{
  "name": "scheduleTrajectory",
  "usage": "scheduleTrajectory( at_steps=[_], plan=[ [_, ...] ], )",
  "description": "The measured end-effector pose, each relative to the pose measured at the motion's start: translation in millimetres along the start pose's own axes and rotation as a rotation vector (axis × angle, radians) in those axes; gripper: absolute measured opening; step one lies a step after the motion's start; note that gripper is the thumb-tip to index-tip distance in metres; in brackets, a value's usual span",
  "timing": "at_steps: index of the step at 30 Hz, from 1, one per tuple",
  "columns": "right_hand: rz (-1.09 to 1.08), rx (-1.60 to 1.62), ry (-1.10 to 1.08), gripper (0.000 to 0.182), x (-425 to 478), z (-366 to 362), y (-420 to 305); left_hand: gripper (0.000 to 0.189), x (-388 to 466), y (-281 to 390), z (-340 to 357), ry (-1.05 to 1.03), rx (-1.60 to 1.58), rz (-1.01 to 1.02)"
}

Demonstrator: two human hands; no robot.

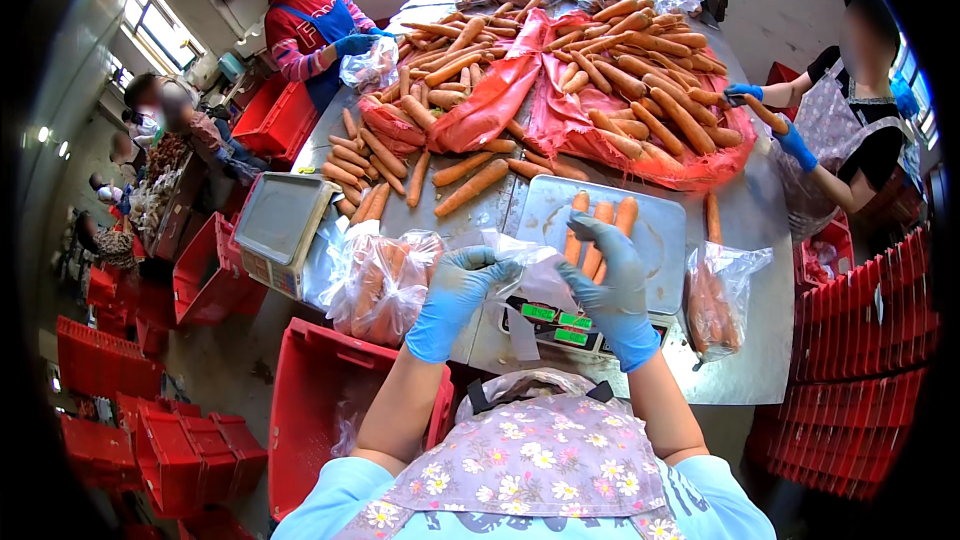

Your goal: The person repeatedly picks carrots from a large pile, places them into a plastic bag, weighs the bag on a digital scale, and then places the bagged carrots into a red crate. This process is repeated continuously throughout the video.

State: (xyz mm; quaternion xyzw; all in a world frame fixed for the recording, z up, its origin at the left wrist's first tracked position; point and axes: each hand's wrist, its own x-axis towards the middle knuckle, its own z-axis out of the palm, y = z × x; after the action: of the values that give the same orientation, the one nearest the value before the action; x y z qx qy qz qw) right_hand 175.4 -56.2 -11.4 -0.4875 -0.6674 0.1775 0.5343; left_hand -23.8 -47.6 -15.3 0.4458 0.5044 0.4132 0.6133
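My left hand (461,300), in a blue glove, pinches a thin clear plastic bag (536,255) over the front of the scale. My right hand (615,289), also gloved, hovers above the weighing platform (656,232) with thumb and fingers apart; one fingertip meets the bag's edge. Behind those fingers, three carrots (580,204) lie side by side on the platform, partly hidden. The scale's green display (556,317) is lit between my wrists. Left of my left hand stands a filled bag of carrots (386,281). Another bagged bunch (716,307) lies right of the scale.
Loose carrots (472,187) and torn red mesh sacks (487,116) cover the metal table (765,255). A second scale (281,221) stands left. Red crates (300,405) sit at my left and are stacked right. Co-workers (307,30) stand at both far sides.
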Motion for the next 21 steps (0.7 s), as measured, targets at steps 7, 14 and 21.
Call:
scheduleTrajectory(
  at_steps=[7,14,21],
  plan=[
    [0.474,0.353,-0.214,0.026,-16.0,1.1,-14.0,0.022,-6.3,-14.7,16.1,0.052,-0.055,0.06],
    [0.457,0.245,-0.217,0.022,-26.1,18.5,-9.2,0.015,-5.4,-13.5,34.4,0.147,-0.134,0.054],
    [0.054,-0.083,-0.28,0.015,-28.0,14.5,-7.6,0.014,3.2,-31.3,18.7,0.14,-0.43,0.127]
  ],
)
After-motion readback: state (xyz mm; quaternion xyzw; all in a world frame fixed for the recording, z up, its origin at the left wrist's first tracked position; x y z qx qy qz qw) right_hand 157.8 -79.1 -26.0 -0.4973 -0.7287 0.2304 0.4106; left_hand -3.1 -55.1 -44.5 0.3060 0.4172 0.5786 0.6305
